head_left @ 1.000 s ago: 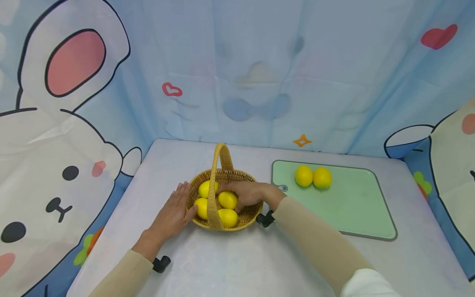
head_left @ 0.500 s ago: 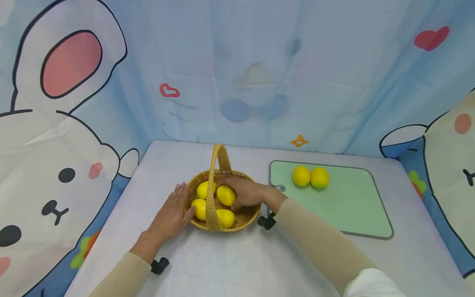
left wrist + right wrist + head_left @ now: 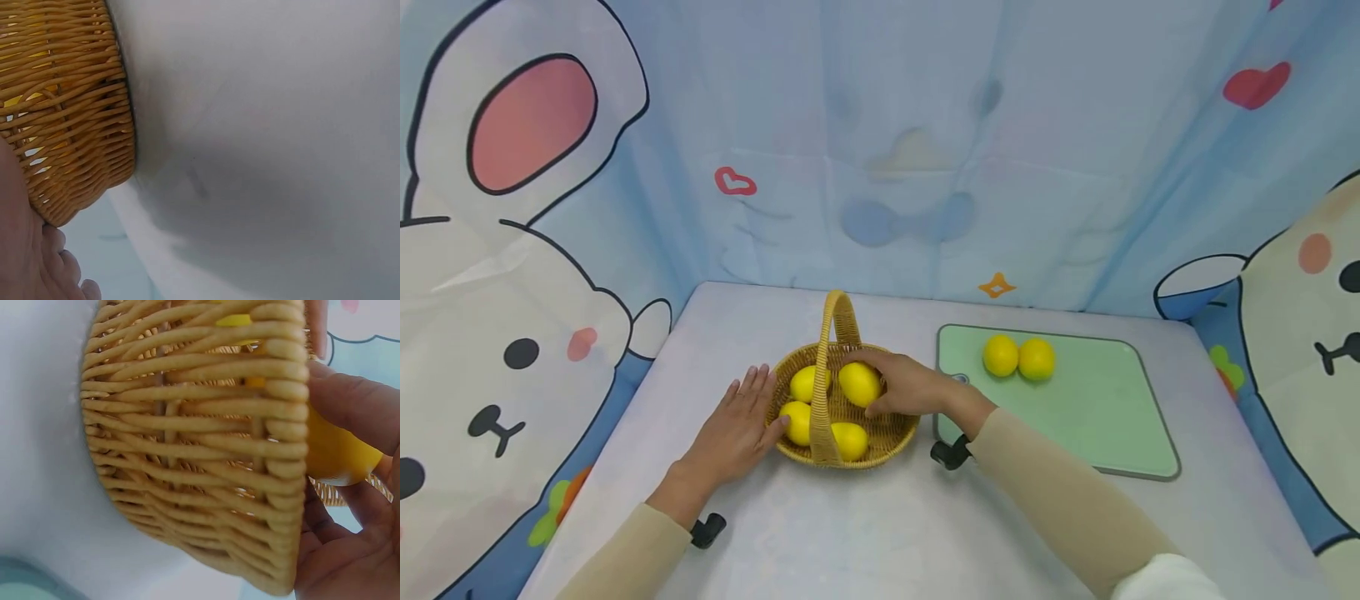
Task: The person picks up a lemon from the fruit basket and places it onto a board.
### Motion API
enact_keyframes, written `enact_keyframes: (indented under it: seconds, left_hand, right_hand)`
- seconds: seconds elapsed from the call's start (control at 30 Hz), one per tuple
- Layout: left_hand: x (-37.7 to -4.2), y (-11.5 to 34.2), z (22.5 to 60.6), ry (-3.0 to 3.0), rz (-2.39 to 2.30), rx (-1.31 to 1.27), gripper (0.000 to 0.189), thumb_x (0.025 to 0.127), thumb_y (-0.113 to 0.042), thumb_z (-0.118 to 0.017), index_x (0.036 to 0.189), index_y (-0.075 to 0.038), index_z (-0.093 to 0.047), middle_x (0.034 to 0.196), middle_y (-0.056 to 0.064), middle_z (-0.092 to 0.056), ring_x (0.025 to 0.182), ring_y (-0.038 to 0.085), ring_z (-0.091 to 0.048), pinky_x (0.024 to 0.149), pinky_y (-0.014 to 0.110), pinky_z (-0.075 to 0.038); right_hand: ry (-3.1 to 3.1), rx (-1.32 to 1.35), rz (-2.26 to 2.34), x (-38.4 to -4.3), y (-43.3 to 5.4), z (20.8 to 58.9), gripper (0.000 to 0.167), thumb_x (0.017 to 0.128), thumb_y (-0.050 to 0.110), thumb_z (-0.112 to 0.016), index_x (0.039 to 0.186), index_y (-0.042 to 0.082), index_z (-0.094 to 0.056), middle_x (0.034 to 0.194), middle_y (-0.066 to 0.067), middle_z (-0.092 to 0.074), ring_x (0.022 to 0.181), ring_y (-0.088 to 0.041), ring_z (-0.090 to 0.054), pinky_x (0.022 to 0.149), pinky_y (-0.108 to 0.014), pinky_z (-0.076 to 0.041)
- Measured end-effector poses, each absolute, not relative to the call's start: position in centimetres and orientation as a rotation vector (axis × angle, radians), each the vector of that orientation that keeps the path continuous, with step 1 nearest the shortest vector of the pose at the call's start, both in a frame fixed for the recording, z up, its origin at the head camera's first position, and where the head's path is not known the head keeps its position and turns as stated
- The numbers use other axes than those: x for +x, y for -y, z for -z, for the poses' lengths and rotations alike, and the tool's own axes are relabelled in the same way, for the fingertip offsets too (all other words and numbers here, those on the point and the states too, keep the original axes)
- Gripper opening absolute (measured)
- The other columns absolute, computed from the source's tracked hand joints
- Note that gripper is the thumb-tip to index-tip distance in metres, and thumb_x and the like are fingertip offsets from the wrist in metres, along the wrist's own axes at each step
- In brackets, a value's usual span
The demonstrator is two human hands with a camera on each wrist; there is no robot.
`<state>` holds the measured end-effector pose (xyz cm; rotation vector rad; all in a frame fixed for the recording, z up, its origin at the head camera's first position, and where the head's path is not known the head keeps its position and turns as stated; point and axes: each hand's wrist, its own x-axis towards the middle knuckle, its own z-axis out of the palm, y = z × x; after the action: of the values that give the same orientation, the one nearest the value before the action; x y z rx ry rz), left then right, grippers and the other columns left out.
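Observation:
A woven wicker basket (image 3: 891,433) with a tall arched handle (image 3: 820,400) stands left of centre in the head view. My right hand (image 3: 917,386) reaches over its right side and grips a yellow lemon (image 3: 860,384) between thumb and fingers. In the right wrist view that lemon (image 3: 340,453) shows at rim height, partly hidden by the rim. Three more lemons lie inside: one at back left (image 3: 802,383), one at front left (image 3: 797,422), one near the front (image 3: 850,441). My left hand (image 3: 730,433) rests flat against the basket's left side, fingers straight.
To the right lies a pale green cutting board (image 3: 1097,417) with two yellow fruits, a left one (image 3: 1001,356) and a right one (image 3: 1036,359), side by side near its back edge. A blue cartoon-printed curtain (image 3: 895,125) hangs behind the white table (image 3: 850,533).
My right hand has lifted the lemon up from among the others toward the basket's rim. The left hand stays against the basket. The whole head view has shifted slightly.

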<state>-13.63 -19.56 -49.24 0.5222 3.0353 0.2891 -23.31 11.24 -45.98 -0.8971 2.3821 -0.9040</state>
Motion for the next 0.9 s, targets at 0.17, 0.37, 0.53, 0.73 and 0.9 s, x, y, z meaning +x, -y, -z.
enact_keyframes:
  seconds: [0.17, 0.37, 0.53, 0.73, 0.9]
  left_hand:
    - [-13.6, 19.6, 49.1, -3.047, -0.277, 0.554, 0.077, 0.113, -0.047, -0.041, 0.165, 0.006, -0.021, 0.175, 0.023, -0.016, 0.163, 0.038, -0.015, 0.134, 0.055, -0.015]
    - [-13.6, 19.6, 49.5, -3.049, -0.291, 0.539, 0.077, 0.113, -0.045, -0.043, 0.165, 0.006, -0.019, 0.174, 0.023, -0.017, 0.163, 0.038, -0.016, 0.134, 0.054, -0.016]
    - [-13.6, 19.5, 49.7, -3.068, -0.289, 0.551, 0.077, 0.112, -0.045, -0.044, 0.165, 0.006, -0.021, 0.174, 0.024, -0.019, 0.162, 0.039, -0.019, 0.133, 0.054, -0.018]
    - [-13.7, 19.5, 49.8, -3.063, -0.291, 0.539, 0.078, 0.112, -0.046, -0.043, 0.166, 0.005, -0.018, 0.175, 0.022, -0.017, 0.163, 0.037, -0.017, 0.134, 0.053, -0.017]
    - [-13.6, 19.4, 49.9, -3.06, -0.294, 0.532, 0.079, 0.112, -0.047, -0.043, 0.166, 0.004, -0.018, 0.175, 0.021, -0.017, 0.163, 0.037, -0.017, 0.134, 0.053, -0.017]
  right_hand:
    - [-2.389, -0.878, 1.001, -23.0, -12.1, 45.7, 0.081, 0.091, 0.012, -0.083, 0.16, 0.024, -0.042, 0.165, -0.005, -0.044, 0.134, -0.026, -0.057, 0.111, -0.048, -0.053]
    - [-2.338, -0.826, 1.155, -22.5, -13.5, 44.9, 0.08, 0.091, 0.014, -0.083, 0.159, 0.022, -0.042, 0.152, -0.006, -0.054, 0.119, -0.025, -0.061, 0.102, -0.045, -0.057]
    - [-2.354, -0.765, 1.213, -22.2, -15.1, 44.3, 0.081, 0.091, 0.018, -0.084, 0.159, 0.023, -0.041, 0.148, -0.007, -0.055, 0.118, -0.028, -0.062, 0.098, -0.042, -0.058]
    - [-2.405, -0.685, 1.249, -22.4, -17.2, 43.8, 0.085, 0.088, 0.02, -0.086, 0.159, 0.028, -0.04, 0.147, -0.007, -0.055, 0.121, -0.032, -0.062, 0.095, -0.045, -0.059]
    - [-2.445, -0.636, 1.27, -22.5, -19.0, 43.3, 0.085, 0.087, 0.02, -0.088, 0.157, 0.033, -0.041, 0.143, -0.007, -0.057, 0.118, -0.03, -0.063, 0.092, -0.044, -0.06]
